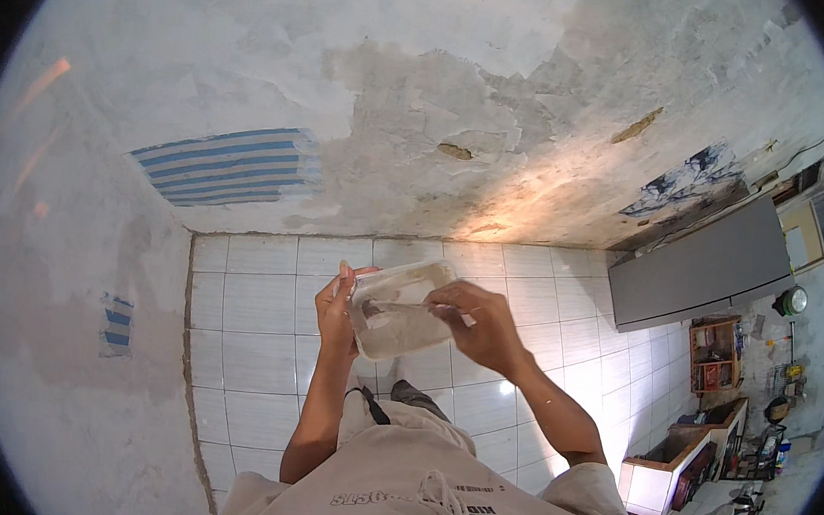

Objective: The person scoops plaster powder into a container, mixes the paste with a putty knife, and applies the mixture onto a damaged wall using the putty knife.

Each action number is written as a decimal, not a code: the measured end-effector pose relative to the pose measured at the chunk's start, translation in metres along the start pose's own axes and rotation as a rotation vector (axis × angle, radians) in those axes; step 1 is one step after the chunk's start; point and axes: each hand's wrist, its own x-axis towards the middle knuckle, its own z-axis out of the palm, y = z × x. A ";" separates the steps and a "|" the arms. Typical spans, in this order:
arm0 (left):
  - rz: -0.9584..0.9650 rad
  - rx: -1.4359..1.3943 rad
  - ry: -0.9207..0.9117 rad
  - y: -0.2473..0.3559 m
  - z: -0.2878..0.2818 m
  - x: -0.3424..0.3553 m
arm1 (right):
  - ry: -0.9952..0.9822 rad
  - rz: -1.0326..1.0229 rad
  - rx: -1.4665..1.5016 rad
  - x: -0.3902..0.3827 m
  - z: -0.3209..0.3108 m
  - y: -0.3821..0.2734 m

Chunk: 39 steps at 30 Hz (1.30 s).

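Observation:
A rectangular, see-through plastic container (393,345) is held up in front of my body, above the tiled floor. My left hand (335,312) grips its left side, fingers wrapped round the wall and underneath. Over the container's right edge, my right hand (486,327) pinches a thin, light spoon-like utensil (406,306). The utensil lies across the inside of the container, its far end near the left wall. Something pale seems to coat the container's bottom, but I cannot make out what it is.
A patchy plastered wall (406,92) rises ahead, with a striped blue patch (230,166) on it. Pale tiles (259,294) cover the floor. A grey refrigerator (702,266), a wooden shelf (714,354) and a kitchen counter (659,463) stand at the right.

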 end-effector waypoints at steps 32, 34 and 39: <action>-0.018 0.059 -0.122 0.004 0.024 -0.002 | -0.240 -0.144 -0.307 -0.008 -0.018 -0.010; -0.012 0.075 -0.127 0.001 0.022 -0.003 | -0.184 -0.095 -0.274 -0.004 -0.020 -0.007; -0.032 0.090 -0.128 0.003 0.025 -0.005 | -0.019 -0.076 -0.236 0.000 -0.028 -0.011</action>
